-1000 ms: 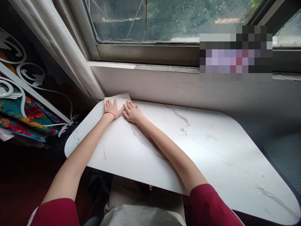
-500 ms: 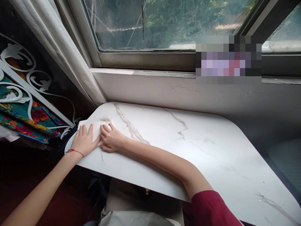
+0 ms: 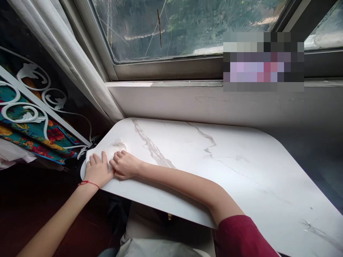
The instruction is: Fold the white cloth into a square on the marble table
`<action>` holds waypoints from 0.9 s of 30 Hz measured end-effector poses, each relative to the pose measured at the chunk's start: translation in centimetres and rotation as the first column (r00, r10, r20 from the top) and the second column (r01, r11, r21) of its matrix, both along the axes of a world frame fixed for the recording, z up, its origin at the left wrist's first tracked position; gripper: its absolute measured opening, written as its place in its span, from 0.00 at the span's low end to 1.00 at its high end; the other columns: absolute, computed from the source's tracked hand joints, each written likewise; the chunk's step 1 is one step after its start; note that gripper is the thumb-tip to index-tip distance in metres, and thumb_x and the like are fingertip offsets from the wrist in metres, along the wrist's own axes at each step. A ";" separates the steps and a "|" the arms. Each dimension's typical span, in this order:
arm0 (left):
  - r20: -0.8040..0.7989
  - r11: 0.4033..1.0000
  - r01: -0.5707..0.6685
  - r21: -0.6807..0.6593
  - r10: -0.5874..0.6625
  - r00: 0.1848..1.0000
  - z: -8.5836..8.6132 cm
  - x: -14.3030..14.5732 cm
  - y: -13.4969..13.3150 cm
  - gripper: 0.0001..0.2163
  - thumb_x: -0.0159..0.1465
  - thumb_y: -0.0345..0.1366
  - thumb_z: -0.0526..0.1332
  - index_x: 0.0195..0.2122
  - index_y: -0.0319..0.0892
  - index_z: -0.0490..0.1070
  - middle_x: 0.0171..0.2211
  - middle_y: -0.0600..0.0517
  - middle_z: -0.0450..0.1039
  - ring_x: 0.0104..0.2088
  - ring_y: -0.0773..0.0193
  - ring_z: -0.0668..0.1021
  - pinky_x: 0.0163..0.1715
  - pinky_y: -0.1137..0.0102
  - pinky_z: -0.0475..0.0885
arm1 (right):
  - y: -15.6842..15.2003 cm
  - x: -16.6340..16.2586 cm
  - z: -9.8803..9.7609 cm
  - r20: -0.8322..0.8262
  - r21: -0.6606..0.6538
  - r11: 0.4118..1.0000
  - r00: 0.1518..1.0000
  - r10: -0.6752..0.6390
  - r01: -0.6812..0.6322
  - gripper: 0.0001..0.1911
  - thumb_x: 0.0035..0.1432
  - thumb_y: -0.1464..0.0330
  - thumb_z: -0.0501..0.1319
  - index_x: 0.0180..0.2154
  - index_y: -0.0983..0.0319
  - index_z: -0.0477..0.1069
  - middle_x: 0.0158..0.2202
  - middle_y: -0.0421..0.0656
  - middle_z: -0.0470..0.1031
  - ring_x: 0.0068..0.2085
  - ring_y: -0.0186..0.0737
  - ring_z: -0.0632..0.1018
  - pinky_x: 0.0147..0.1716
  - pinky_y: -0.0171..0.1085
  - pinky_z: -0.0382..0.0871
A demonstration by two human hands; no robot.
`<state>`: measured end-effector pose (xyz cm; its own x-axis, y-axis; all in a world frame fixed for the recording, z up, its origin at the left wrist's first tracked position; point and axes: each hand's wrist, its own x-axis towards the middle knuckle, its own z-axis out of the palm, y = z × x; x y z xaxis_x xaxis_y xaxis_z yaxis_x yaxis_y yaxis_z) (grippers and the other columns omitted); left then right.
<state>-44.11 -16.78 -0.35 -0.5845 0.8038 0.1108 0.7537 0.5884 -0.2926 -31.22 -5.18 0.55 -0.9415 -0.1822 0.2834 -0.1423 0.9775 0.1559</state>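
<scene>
White cloth point(image 3: 109, 145), lying at the left end of the marbled tabletop point(image 3: 241, 178): probably light, soft and limp, best held by a flat palm or a gathered edge. Your left hand point(image 3: 97, 172) rests on it, fingers spread; your right hand point(image 3: 125, 165) is curled alongside, whether pinching anything cannot be told. The wall point(image 3: 166, 101) bounds the far edge; the curtain point(image 3: 75, 71) hangs near the corner.

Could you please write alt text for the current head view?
A person's left hand, fingers spread, and right hand, fingers bent, rest on a white cloth at the left end of a white, marble-patterned table. Beyond is a window.
</scene>
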 end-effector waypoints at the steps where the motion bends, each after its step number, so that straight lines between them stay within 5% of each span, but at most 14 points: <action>1: 0.008 1.000 0.009 -0.016 -0.009 1.000 0.1 -0.2 1.0 0.41 0.61 0.49 0.53 0.70 0.25 0.47 0.66 0.20 0.53 0.65 0.29 0.62 0.59 0.43 0.58 | 0.2 0.0 -0.2 -0.020 0.000 1.000 0.999 -0.029 0.029 0.18 0.66 0.66 0.51 0.47 0.74 0.68 0.44 0.61 0.75 0.45 0.55 0.76 0.45 0.48 0.64; 8: 0.031 0.969 0.179 -0.170 -0.176 0.984 0.8 -1.2 9.0 0.36 0.63 0.41 0.52 0.70 0.28 0.47 0.69 0.26 0.51 0.70 0.39 0.56 0.63 0.54 0.55 | 3.9 -0.1 -0.8 -0.048 -0.045 0.951 0.950 -0.307 0.305 0.21 0.64 0.64 0.52 0.50 0.76 0.66 0.43 0.60 0.75 0.42 0.56 0.75 0.42 0.48 0.63; 16: 0.024 0.947 0.298 -0.117 -0.297 0.955 1.2 0.4 17.3 0.31 0.67 0.40 0.47 0.69 0.28 0.49 0.68 0.26 0.53 0.69 0.39 0.58 0.62 0.54 0.57 | 10.2 1.2 -1.5 -0.061 -0.129 0.868 0.870 -0.489 0.479 0.21 0.65 0.65 0.51 0.52 0.75 0.67 0.50 0.62 0.72 0.50 0.58 0.72 0.48 0.51 0.63; 20: 0.052 0.947 0.310 -0.085 -0.307 0.950 1.2 1.5 20.3 0.32 0.68 0.42 0.47 0.69 0.28 0.49 0.68 0.26 0.51 0.69 0.39 0.57 0.62 0.53 0.55 | 12.6 2.2 -1.5 -0.045 -0.176 0.829 0.837 -0.546 0.531 0.21 0.66 0.67 0.51 0.52 0.76 0.69 0.53 0.62 0.71 0.56 0.60 0.70 0.55 0.52 0.60; 24: 0.082 0.941 0.336 -0.033 -0.333 0.939 0.8 1.9 22.2 0.32 0.68 0.44 0.46 0.70 0.29 0.49 0.69 0.27 0.51 0.70 0.39 0.56 0.63 0.52 0.55 | 14.1 2.6 -1.6 -0.043 -0.193 0.815 0.825 -0.563 0.546 0.22 0.65 0.69 0.52 0.54 0.79 0.66 0.64 0.66 0.61 0.69 0.59 0.57 0.64 0.49 0.54; 27: 0.092 0.931 0.366 0.020 -0.366 0.926 0.3 1.4 22.9 0.33 0.68 0.44 0.46 0.70 0.29 0.50 0.69 0.28 0.50 0.70 0.40 0.55 0.63 0.51 0.54 | 14.6 2.7 -1.7 -0.013 -0.209 0.796 0.813 -0.583 0.568 0.22 0.65 0.70 0.52 0.56 0.78 0.64 0.67 0.64 0.58 0.68 0.56 0.59 0.65 0.46 0.54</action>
<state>-42.74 6.14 -0.05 -0.2576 0.9635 0.0725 0.9404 0.2673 -0.2104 -28.56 9.37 -1.18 -0.8309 0.4495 0.3279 0.4598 0.8866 -0.0501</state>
